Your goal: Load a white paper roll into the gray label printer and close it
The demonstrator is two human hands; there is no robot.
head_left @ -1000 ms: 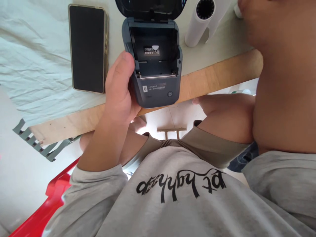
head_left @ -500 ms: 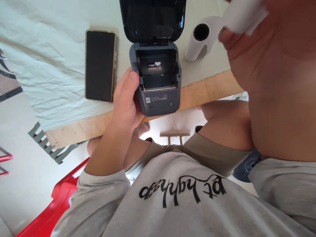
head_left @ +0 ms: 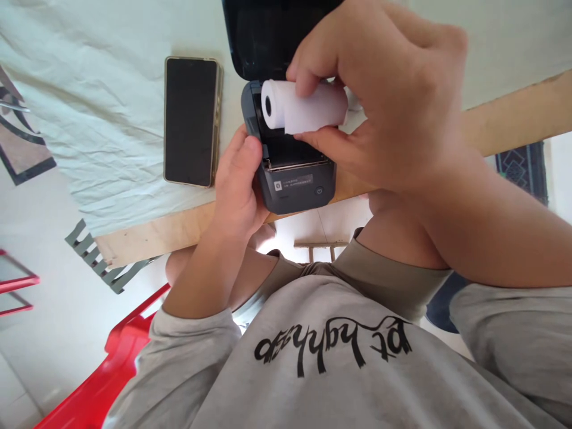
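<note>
Closest to me is my own grey sweatshirt (head_left: 330,369), with a red plastic chair (head_left: 120,357) at my left side. Just past it, my left hand (head_left: 236,185) wraps the left flank of the small dark label printer (head_left: 297,185), thumb pressed against its casing, bracing it at the wooden table edge (head_left: 152,235). That grip is the same as a second ago.

What is new is my right hand (head_left: 384,101). A second ago it was off at the right edge of view, and the white paper roll (head_left: 304,107) stood beside the printer on the pale cloth (head_left: 89,119). Now the hand is over the printer, fingers on top and thumb underneath, pinching the roll, which lies sideways with its dark core facing left. The roll sits right at the mouth of the open paper bay, partly above it; I cannot tell whether it touches the bay floor. I judge the loading to be at the seating stage, not finished.

Further out, the printer's lid (head_left: 268,36) stands open behind the roll, and a smartphone (head_left: 191,119) lies face up on the cloth to the left, apart from my hand.
</note>
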